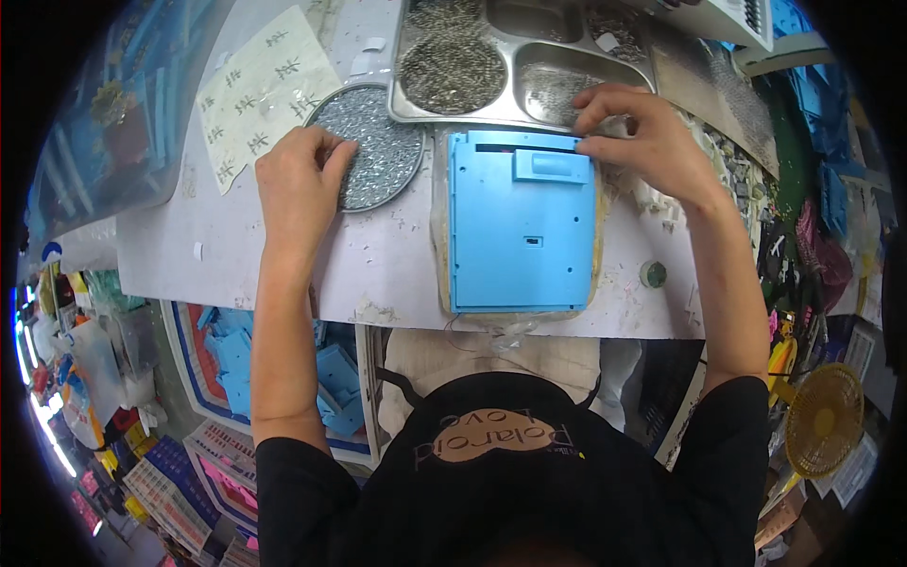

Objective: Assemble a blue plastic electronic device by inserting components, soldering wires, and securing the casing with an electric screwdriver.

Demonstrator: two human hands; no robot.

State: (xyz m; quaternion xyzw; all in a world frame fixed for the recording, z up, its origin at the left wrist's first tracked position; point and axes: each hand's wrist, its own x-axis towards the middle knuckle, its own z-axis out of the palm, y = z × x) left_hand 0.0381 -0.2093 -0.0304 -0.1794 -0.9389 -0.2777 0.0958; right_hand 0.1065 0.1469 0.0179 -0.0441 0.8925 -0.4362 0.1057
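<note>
A light-blue plastic panel (510, 265) with a slot near its top and a raised rectangular part lies in front of me on a padded, plastic-wrapped base. My right hand (647, 137) is at its upper right corner, with the thumb on the edge and a bent finger close to the thumb tip. Whatever those fingers hold is too small to make out. Over the left side of a round dish (383, 180) full of small silvery metal pieces is my left hand (304, 175). Its fingers are curled in among the pieces, thumb near them; their tips are partly hidden.
A metal compartment tray (453, 120) with small metal parts sits beyond the panel. Marked paper (265, 94) lies at the far left, near a bag of blue parts (104, 113). A small round green item (653, 275) is right of the panel. A yellow fan (824, 420) stands lower right.
</note>
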